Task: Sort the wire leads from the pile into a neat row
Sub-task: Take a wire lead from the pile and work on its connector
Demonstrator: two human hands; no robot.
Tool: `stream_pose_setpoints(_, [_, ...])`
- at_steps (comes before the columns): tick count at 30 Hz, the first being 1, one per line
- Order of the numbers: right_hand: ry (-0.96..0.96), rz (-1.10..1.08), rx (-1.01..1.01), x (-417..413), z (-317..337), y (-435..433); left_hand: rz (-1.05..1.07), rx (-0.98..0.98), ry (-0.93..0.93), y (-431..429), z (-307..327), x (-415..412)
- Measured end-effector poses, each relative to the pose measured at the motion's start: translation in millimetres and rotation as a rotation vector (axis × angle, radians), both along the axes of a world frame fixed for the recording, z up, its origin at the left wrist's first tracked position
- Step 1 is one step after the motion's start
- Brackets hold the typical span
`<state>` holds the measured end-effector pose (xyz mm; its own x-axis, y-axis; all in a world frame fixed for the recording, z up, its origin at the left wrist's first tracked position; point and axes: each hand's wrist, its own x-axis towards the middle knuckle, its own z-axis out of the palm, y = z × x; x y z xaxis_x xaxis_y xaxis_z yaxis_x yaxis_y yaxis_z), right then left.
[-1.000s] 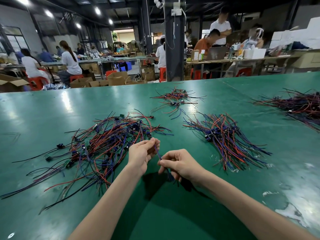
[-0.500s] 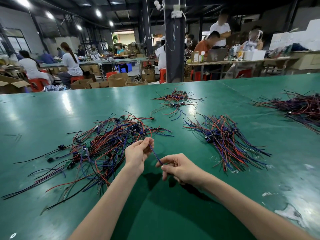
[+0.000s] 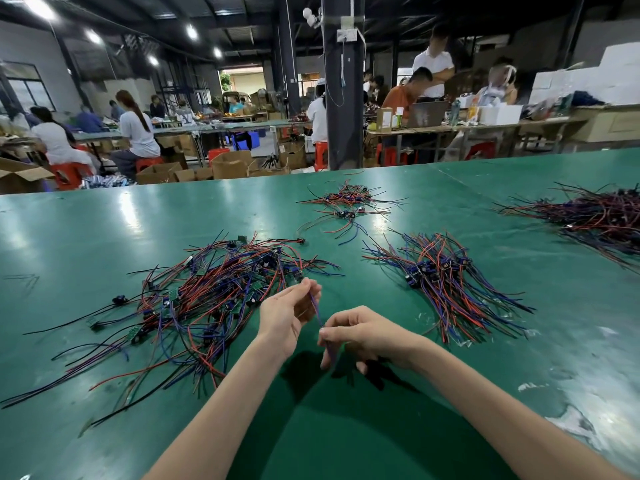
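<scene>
Nothing legible anywhere here: the far cartons (image 3: 232,164) and the small box (image 3: 383,119) at far right show no readable print.

Open worktop (image 3: 346,427) lies straight in front of you.
The pile (image 3: 207,299) blocks your left, the bundle (image 3: 446,282) your right; a bare lane runs between them.

Tangled pile (image 3: 207,296) left, fanned row (image 3: 446,282) right

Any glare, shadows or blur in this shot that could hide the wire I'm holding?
Head view: ceiling lamps streak glare across the glossy green table, clear of the left hand and right hand; dark shadows pool beneath both; the thin purple wire lead between them looks fairly sharp.
</scene>
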<state>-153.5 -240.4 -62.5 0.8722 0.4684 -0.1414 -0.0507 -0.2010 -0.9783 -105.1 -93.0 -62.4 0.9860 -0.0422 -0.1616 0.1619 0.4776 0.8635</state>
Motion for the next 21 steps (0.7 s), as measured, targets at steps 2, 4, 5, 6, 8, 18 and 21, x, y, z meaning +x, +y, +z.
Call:
stream_pose_setpoints(2, [-0.028,-0.102,0.046,2.9,-1.2,0.7,-0.062,0.009,0.009,-6.4,1.0,-5.7])
stream_pose_setpoints(4, [-0.069,-0.210,0.087,6.5,-2.4,1.1,-0.118,0.063,0.014,-12.5,0.3,-11.3])
stream_pose_setpoints(5, [-0.079,-0.251,0.112,8.1,-2.8,0.6,-0.147,0.085,0.013,-15.3,-0.6,-13.9])
stream_pose_setpoints(6, [-0.086,-0.286,0.138,9.3,-3.4,-0.1,-0.172,0.088,0.012,-17.8,-1.7,-16.0])
stream_pose_setpoints(8, [-0.104,-0.352,0.173,10.9,-4.9,-0.7,-0.192,0.058,0.006,-21.2,-2.7,-18.0])
stream_pose_setpoints(18, [-0.175,-0.340,0.135,12.3,-6.1,4.4,-0.103,0.084,-0.052,-10.4,1.6,-10.7])
stream_pose_setpoints(21, [-0.185,-0.296,0.118,10.6,-5.8,5.8,-0.065,0.036,-0.050,-3.8,3.7,-6.4])
